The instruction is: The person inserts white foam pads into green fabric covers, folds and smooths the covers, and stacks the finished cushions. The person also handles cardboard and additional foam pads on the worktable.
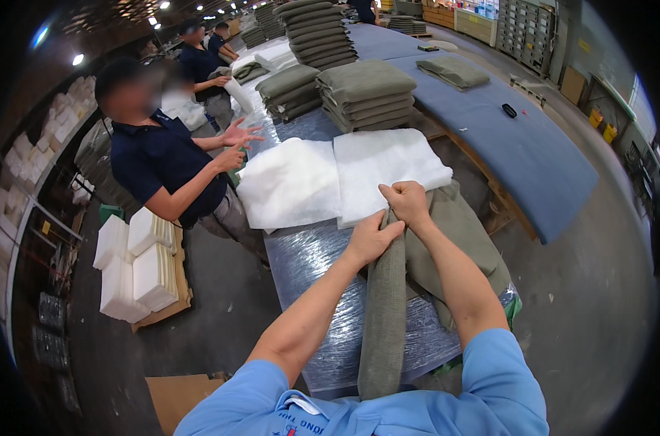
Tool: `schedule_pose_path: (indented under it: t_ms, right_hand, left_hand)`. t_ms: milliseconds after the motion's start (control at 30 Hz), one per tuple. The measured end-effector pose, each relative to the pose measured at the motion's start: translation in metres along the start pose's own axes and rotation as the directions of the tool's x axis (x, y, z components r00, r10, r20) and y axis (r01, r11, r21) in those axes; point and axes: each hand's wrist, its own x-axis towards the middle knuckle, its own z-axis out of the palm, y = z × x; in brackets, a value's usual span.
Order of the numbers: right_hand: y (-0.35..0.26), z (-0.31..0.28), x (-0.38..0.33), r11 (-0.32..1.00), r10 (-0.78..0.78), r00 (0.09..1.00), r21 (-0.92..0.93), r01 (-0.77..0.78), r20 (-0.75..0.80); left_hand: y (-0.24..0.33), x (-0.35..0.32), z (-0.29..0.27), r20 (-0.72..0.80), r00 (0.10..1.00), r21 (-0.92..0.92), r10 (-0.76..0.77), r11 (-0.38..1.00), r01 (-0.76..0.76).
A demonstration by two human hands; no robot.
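Both my hands are closed at the far end of a long, narrow grey-green fabric cover [383, 320], which runs back along the table to my body. My left hand [374, 237] grips its left edge, thumb toward the middle. Just beyond and to the right, my right hand [407, 204] pinches the same end in a fist. Another grey-green fabric cover [457, 251] lies loose under my right forearm. Past my hands, two white padding stacks sit side by side: the left padding [290, 185] and the right padding [388, 168].
Plastic film wraps the table [308, 291]. Stacked grey-green cushions [366, 94] stand at its far end. At the left edge a co-worker [170, 160] holds both hands over the table. White foam blocks [137, 265] sit on the floor left; a blue-covered table [519, 145] lies right.
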Motion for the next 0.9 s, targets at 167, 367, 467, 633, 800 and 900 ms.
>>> schedule_pose_path:
  t_ms: [167, 367, 467, 633, 800, 900]
  right_hand:
    - [-0.004, 0.013, -0.008, 0.966, 0.122, 0.992, 0.228, -0.122, 0.016]
    - [0.015, 0.014, -0.003, 0.941, 0.165, 0.986, 0.295, -0.163, 0.019]
    - [0.014, 0.023, -0.001, 0.930, 0.168, 0.985, 0.327, -0.167, 0.027]
    - [0.021, 0.025, -0.002, 0.901, 0.195, 0.980, 0.387, -0.196, 0.044]
    - [0.020, 0.027, -0.002, 0.873, 0.206, 0.976, 0.440, -0.213, 0.064]
    - [0.020, 0.029, -0.002, 0.876, 0.214, 0.975, 0.430, -0.219, 0.062]
  left_hand:
    - [-0.010, 0.000, -0.011, 0.030, 0.997, -0.103, -0.073, 0.992, 0.076]
    - [0.003, 0.004, -0.004, -0.016, 0.995, -0.133, -0.103, 0.986, 0.100]
    - [0.000, 0.005, -0.008, -0.049, 0.995, -0.074, -0.092, 0.993, 0.088]
    - [-0.001, 0.007, -0.005, -0.063, 0.994, -0.063, -0.091, 0.994, 0.087]
    - [-0.003, 0.007, -0.005, -0.085, 0.993, -0.068, -0.079, 0.995, 0.073]
    - [-0.003, 0.006, -0.005, -0.092, 0.992, -0.086, -0.083, 0.993, 0.075]
